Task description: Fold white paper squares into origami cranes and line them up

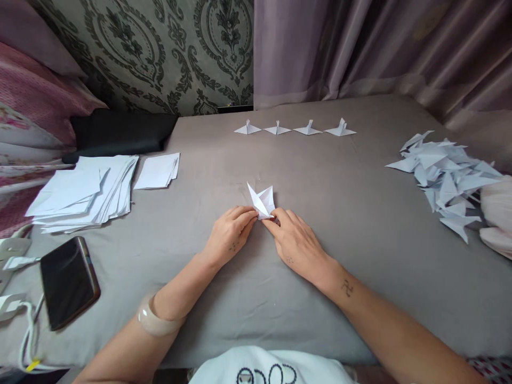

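A partly folded white origami crane [262, 202] is between my hands near the middle of the grey cloth-covered table [208, 170]. Its pointed flaps stick up and away from me. My left hand [232, 229] pinches the lower left corner of the paper with thumb and forefinger. On the other side, my right hand [296, 240] grips the lower right corner, its fingers closed on the fold. The fingertips partly cover the bottom edge of the paper.
Several folded cranes [308, 128] stand in a row at the back. A heap of cranes [448, 173] lies right. Left are stacked paper sheets [88, 186], a smaller paper stack [158, 170], a black folded item [124, 130], a phone [70, 282] and white cables [30, 336].
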Motion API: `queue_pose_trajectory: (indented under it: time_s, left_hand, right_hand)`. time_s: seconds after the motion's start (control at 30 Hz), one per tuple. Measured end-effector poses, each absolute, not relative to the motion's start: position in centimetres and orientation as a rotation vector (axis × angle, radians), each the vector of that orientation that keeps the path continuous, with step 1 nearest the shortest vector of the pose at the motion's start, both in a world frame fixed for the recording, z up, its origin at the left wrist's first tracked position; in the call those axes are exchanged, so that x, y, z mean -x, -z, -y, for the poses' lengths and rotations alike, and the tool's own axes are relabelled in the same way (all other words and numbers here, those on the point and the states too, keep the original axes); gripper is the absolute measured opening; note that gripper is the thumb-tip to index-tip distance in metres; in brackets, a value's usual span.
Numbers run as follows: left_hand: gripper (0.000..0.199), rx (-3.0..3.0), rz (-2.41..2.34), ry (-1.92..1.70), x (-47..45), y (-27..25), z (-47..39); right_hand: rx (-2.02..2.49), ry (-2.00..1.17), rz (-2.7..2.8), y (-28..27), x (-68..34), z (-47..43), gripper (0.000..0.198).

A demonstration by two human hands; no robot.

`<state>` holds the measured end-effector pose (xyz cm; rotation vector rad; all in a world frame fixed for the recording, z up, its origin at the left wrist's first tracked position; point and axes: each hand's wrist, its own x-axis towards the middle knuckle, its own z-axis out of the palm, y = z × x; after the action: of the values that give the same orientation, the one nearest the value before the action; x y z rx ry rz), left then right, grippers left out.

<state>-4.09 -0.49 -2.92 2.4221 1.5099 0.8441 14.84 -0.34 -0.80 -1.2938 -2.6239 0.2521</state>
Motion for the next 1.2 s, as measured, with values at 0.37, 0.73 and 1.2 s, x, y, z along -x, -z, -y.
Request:
queue_pose_trajectory:
  time_s: [0.37, 0.73, 1.2]
  left_hand:
    - [0.026, -2.647, -1.41, -0.62, 4.5, 2.8, 0.9]
    - [0.028, -2.753, -1.349, -0.484, 4.6, 2.3, 0.9]
    - [0.037, -2.755, -1.382, -0.268, 4.0, 1.4, 0.8]
  right_hand:
    - [1.302, -0.348, 2.734, -1.0, -16.4, 0.1, 0.035]
    - [1.359, -0.69, 2.737, -2.5, -18.8, -0.9, 0.028]
    - [1.388, -1.302, 2.346, -1.4, -21.2, -4.1, 0.022]
